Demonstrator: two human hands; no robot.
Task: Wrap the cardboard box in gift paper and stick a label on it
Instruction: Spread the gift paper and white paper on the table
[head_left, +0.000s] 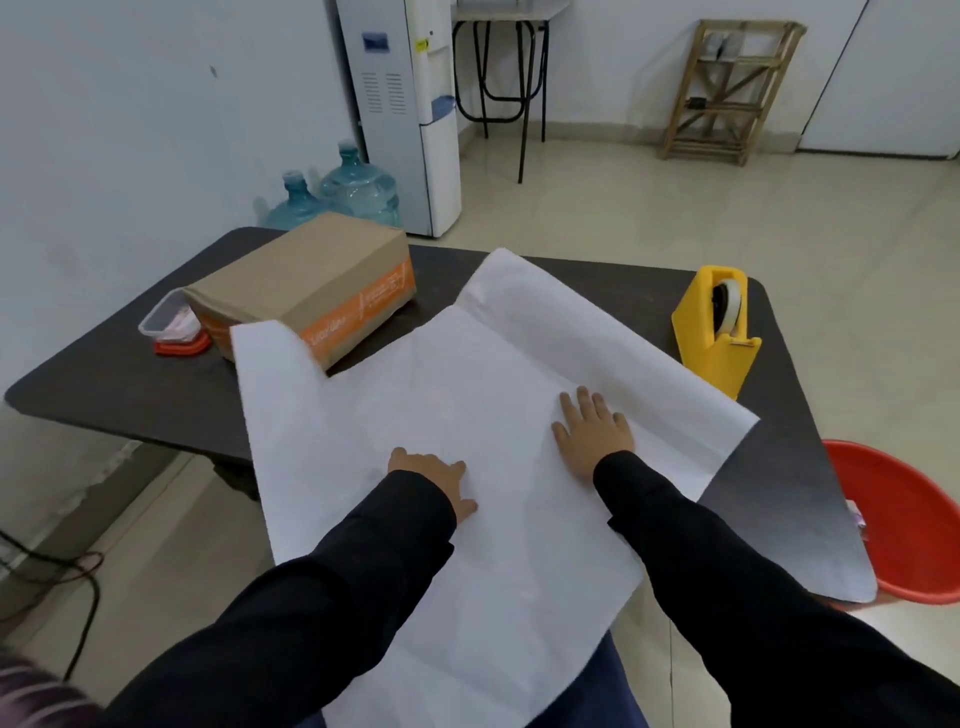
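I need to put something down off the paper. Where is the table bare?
Bare tabletop lies near right, between the paper, the tape dispenser and the red basin. Another lies left of the paper, in front of the plastic container. Far left is crowded by the cardboard box; the left hand and right hand rest on the paper.

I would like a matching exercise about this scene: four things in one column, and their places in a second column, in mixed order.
1. cardboard box
2. tape dispenser
3. gift paper
4. red basin

a. spread flat across the middle of the table
b. off the table, by its near right corner
c. on the table's far left part
d. on the table's right side

Pairs: 1-c, 2-d, 3-a, 4-b
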